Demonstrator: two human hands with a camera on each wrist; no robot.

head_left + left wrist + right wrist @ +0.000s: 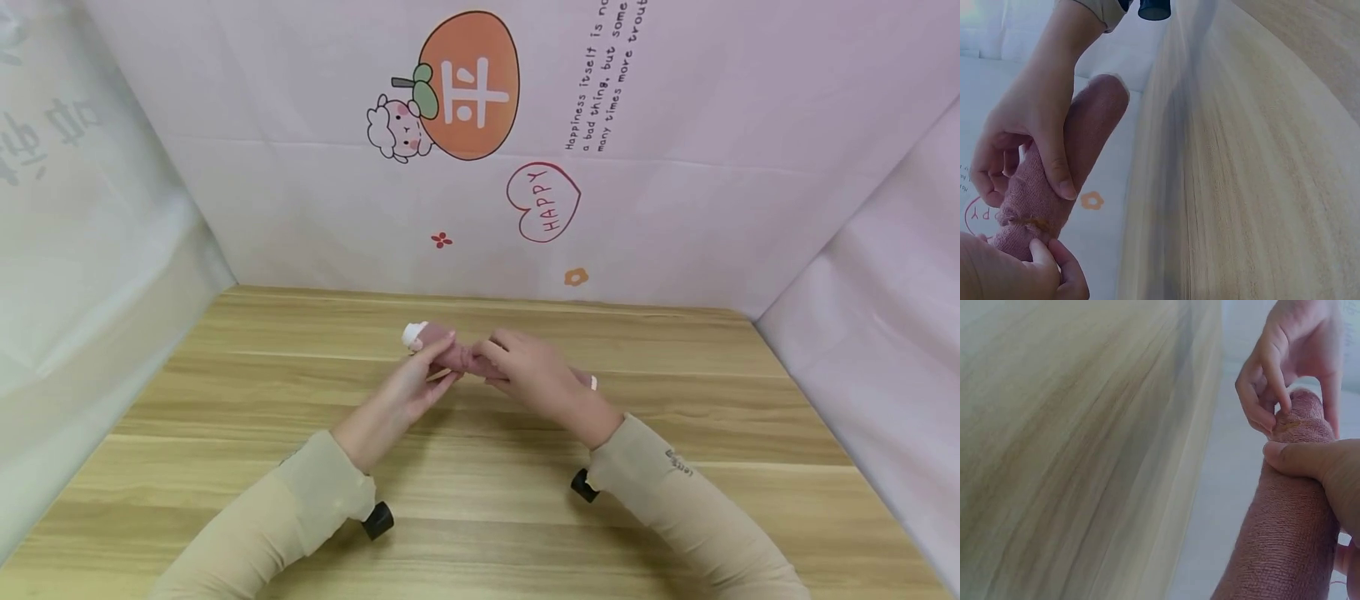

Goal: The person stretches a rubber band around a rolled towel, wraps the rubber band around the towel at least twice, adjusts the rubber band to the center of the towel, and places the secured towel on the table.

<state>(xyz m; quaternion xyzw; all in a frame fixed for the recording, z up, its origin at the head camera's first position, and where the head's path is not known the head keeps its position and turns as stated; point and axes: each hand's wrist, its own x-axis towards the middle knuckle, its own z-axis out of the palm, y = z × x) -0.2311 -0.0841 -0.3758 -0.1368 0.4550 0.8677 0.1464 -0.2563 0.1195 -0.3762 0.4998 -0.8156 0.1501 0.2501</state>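
Both hands hold a rolled pink towel (459, 358) with white at its ends, above the wooden table. Around the roll runs a thin brownish-yellow elastic band (1034, 221), with the fabric gathered and puckered under it. My left hand (420, 379) pinches the towel right beside the band, thumb on the near side in the left wrist view. With thumb and fingers on opposite sides, my right hand (528, 371) grips the roll just past the band. The longer part of the towel (1285, 531) extends beneath the right hand; in the head view that hand hides much of it.
The wood-grain table (480, 533) spreads under the forearms. A white printed cloth (315, 217) rises behind its far edge, and more white cloth hangs at both sides. Small black devices (378, 521) sit at the sleeve cuffs.
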